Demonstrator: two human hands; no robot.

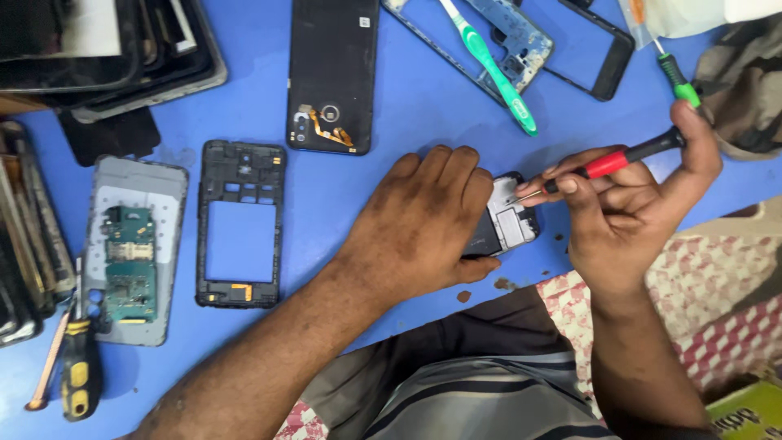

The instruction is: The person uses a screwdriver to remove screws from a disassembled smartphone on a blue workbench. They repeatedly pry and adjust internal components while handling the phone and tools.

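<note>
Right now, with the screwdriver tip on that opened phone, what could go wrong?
1. The red-handled screwdriver could slip off its spot and scratch the opened phone.
2. The left hand covers most of the phone, so a slip might jab its fingers.
3. A loosened screw may roll off the blue table.

Person, two bare forearms: no sleeves are seen; a grey-and-white striped garment [481, 407] is worn below.

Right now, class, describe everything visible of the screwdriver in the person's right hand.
The screwdriver has a red grip section, a black handle end and a thin metal shaft. It lies nearly level, tip lowest, pinched in the right hand, its tip on the opened phone that the left hand presses onto the blue table.
</note>
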